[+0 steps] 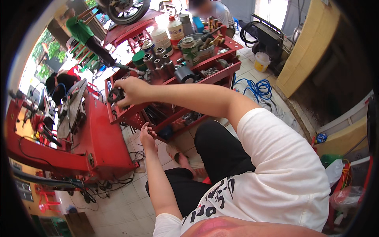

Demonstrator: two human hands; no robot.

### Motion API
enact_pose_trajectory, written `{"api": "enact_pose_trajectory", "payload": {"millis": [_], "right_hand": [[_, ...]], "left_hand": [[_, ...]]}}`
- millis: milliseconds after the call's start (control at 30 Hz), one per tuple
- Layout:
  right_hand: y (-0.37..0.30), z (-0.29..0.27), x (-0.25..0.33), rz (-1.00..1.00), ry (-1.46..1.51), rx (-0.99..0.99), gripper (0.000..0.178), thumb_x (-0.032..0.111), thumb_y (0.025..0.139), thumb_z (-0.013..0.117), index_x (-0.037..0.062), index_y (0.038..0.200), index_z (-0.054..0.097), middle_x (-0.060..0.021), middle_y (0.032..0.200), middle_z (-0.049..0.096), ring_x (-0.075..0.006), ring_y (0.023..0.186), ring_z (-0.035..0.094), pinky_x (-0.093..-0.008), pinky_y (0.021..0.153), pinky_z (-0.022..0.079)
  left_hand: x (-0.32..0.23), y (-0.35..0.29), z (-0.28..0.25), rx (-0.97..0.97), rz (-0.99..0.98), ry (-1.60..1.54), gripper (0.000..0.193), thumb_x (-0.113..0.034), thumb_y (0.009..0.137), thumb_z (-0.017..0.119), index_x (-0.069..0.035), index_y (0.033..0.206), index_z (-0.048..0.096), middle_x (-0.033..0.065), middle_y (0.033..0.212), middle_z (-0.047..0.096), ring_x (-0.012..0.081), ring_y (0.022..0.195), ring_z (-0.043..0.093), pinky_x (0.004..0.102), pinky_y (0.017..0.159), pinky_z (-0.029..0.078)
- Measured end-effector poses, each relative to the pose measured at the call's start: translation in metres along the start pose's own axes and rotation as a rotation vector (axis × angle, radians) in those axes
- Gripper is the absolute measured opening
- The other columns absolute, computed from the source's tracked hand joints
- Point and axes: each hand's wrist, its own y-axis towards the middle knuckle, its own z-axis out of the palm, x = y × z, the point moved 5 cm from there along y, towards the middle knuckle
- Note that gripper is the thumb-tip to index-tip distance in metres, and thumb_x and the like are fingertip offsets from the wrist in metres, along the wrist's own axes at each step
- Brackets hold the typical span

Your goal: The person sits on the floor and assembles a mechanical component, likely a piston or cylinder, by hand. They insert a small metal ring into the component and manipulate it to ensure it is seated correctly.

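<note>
Your right hand (135, 90) grips a dark, ring-like part (115, 95) over the near-left corner of a red tool cart (136, 113); your left hand (148, 137) hangs half-curled nearby, contents unclear. Likely rigid and perhaps greasy, the part seems best held around its outer rim.

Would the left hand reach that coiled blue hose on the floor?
Probably not: the blue hose lies on the floor past the red cart, well away from the left hand, with the right arm crossing between.
</note>
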Motion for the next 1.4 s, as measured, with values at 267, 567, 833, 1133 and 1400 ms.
{"api": "enact_pose_trajectory", "payload": {"millis": [267,567,833,1133,1400], "right_hand": [[-0.174,-0.108,0.041,0.052,0.285,-0.028,0.048,0.03,0.072,0.082,0.0031,0.108,0.066,-0.0182,0.085,0.072,-0.0345,0.078,0.072,-0.0407,0.071,0.056],[-0.348,-0.175,0.017,0.226,0.081,0.179,0.045,0.034,0.071,0.079,0.0059,0.103,0.064,-0.0176,0.08,0.07,-0.0403,0.079,0.07,-0.0497,0.069,0.054],[-0.387,-0.188,0.016,0.224,0.254,-0.021,0.045,0.032,0.068,0.078,0.0037,0.1,0.064,-0.0177,0.074,0.069,-0.0397,0.073,0.069,-0.0482,0.064,0.053],[-0.394,-0.197,0.022,0.191,0.284,-0.12,0.041,0.031,0.066,0.077,0.0017,0.092,0.063,-0.0177,0.066,0.066,-0.04,0.064,0.068,-0.0476,0.058,0.053],[-0.383,-0.185,0.035,0.23,0.282,-0.042,0.044,0.033,0.068,0.078,0.0014,0.095,0.065,-0.0183,0.073,0.07,-0.0396,0.072,0.071,-0.0477,0.064,0.056]], "left_hand": [[0.017,-0.023,-0.01,-0.066,-0.037,0.113,0.029,-0.018,0.108,0.047,-0.009,0.134,0.058,-0.0019,0.087,0.059,0.0083,0.066,0.052,0.0248,0.059,0.042],[0.038,-0.121,0.08,0.324,-0.212,0.367,0.03,-0.021,0.109,0.049,-0.011,0.137,0.051,-0.001,0.1,0.063,0.0101,0.079,0.057,0.0285,0.073,0.048],[0.023,-0.181,0.152,0.491,-0.143,0.328,0.013,-0.016,0.108,0.052,-0.009,0.119,0.053,0.0067,0.115,0.067,0.0158,0.106,0.063,0.0338,0.096,0.049],[0.002,-0.212,0.193,0.518,-0.084,0.303,0.014,-0.011,0.108,0.051,-0.005,0.119,0.058,0.0112,0.125,0.064,0.0212,0.117,0.063,0.0389,0.106,0.05],[-0.004,-0.216,0.174,0.545,-0.018,0.252,0.016,-0.007,0.107,0.052,-0.001,0.121,0.057,0.01,0.122,0.064,0.0201,0.115,0.062,0.038,0.105,0.049]]}}
